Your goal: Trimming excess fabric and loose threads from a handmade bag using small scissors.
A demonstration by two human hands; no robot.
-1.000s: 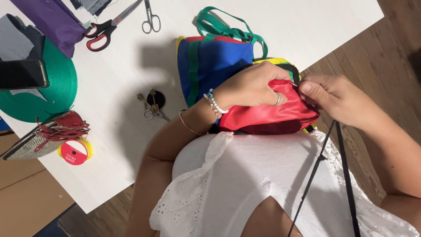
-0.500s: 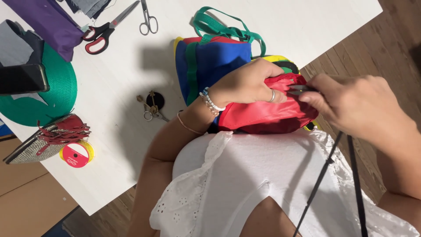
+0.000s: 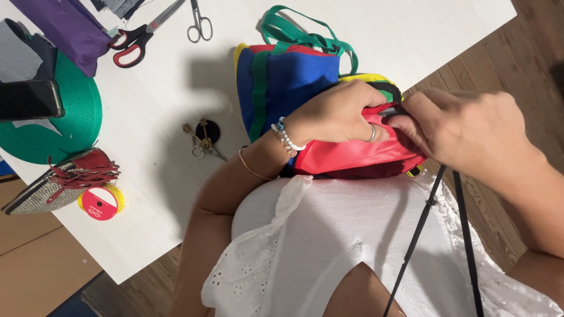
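Bag (image 3: 294, 88): multicoloured, at table (image 3: 411, 35) edge against the lap. Left hand (image 3: 338, 114) clamps red panel (image 3: 352, 155); right hand (image 3: 470, 132) pinches dark zipper pull (image 3: 390, 110). Opening looks partly closed, remainder hidden.

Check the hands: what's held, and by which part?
Both hold the multicoloured fabric bag. Left hand grips its red section from above; right hand pinches a small dark piece at the red edge, possibly a zipper pull, too hidden to confirm.

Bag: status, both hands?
Left hand pressing down on the bag, red panel up. Right hand pinching at its dark top edge. Black straps hang below; nothing blocking. Scissors and keys lie apart on table.
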